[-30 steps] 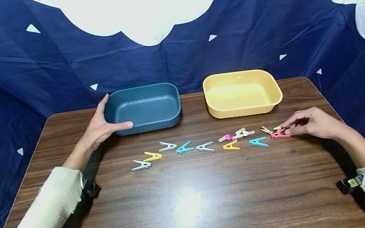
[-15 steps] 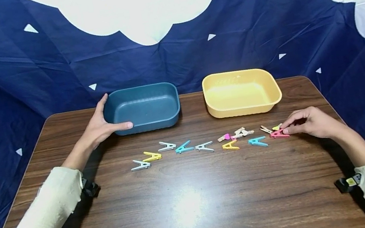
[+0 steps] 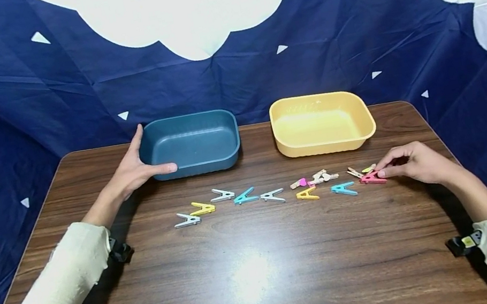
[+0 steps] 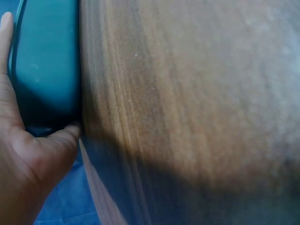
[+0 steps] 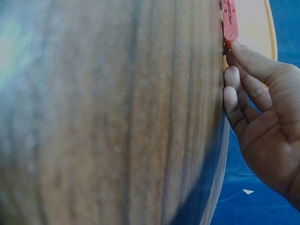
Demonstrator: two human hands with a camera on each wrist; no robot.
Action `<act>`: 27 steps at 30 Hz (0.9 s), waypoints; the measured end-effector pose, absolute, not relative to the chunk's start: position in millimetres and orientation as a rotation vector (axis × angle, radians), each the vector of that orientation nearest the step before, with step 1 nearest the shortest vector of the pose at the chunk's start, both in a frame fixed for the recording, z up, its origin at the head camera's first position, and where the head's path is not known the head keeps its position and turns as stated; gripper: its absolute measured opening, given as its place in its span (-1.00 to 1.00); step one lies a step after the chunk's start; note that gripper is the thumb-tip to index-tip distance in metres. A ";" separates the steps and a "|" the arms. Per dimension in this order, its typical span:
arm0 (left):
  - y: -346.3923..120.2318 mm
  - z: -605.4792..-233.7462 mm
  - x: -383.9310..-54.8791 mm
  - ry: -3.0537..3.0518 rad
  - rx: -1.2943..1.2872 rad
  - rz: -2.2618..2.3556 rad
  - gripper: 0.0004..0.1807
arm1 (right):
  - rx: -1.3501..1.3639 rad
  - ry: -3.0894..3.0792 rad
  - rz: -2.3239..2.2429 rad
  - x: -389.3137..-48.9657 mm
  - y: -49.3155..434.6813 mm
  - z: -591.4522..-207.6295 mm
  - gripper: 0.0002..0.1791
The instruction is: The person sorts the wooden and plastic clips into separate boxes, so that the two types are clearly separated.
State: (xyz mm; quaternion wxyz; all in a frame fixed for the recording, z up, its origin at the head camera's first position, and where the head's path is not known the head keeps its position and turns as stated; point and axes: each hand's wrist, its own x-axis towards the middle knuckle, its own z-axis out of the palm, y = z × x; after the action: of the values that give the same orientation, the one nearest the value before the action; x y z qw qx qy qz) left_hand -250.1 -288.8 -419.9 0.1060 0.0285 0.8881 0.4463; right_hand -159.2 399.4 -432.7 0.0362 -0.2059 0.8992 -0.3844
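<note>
In the head view my left hand [image 3: 131, 170] spans the left end of a teal bin [image 3: 199, 168], fingers straight at its far side and thumb along the front wall. The left wrist view shows the same bin [image 4: 49, 61] beside that thumb. At the right end of a row of clothespins, my right hand [image 3: 417, 164] pinches a red clothespin [image 3: 372, 179] between thumb and forefinger; in the right wrist view its other fingers are loosely bent. Close behind the red one lie a small wooden clothespin [image 3: 355, 172] and a yellow-green piece [image 3: 369, 169], partly hidden.
A yellow bin [image 3: 326, 148] stands right of the teal one on the wooden table [image 3: 175, 294]. Before the bins lie grey, yellow and blue clothespins, including a blue one [image 3: 344, 189], and small wooden clothespins [image 3: 321, 177]. A dark blue cloth [image 3: 212, 87] hangs behind.
My right thumb and forefinger have settled on the end of the red clothespin, which has barely shifted. The left hand stays at the teal bin.
</note>
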 end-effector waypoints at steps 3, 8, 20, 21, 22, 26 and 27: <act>-289.1 -418.2 -249.6 2.616 0.074 1.289 0.66 | -0.604 2.777 -1.169 -158.4 399.6 -431.1 -0.84; -289.4 -417.8 -251.3 2.600 0.067 1.302 0.64 | -0.564 2.785 -1.161 -156.3 397.9 -427.8 -0.84; -286.2 -414.8 -250.8 2.639 0.034 1.288 0.70 | -0.513 2.791 -1.177 -155.0 396.9 -425.6 -0.86; -285.9 -414.8 -250.8 2.642 0.038 1.286 0.70 | -0.506 2.794 -1.174 -155.2 396.8 -425.2 -0.85; -285.8 -414.7 -250.6 2.644 0.043 1.283 0.70 | -0.500 2.798 -1.168 -155.2 396.7 -424.5 -0.85; -286.8 -416.6 -251.1 2.641 0.060 1.295 0.69 | -0.474 2.813 -1.139 -155.5 394.4 -419.8 -0.85; -287.1 -417.3 -251.3 2.637 0.062 1.301 0.68 | -0.472 2.813 -1.137 -155.6 393.2 -418.3 -0.86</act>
State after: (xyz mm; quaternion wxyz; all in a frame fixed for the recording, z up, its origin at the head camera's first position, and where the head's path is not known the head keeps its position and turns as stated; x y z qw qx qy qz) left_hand -251.3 -287.1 -417.3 0.1001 0.0210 0.8921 0.4401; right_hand -155.6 393.2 -418.3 0.0354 -0.1535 0.9155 -0.3701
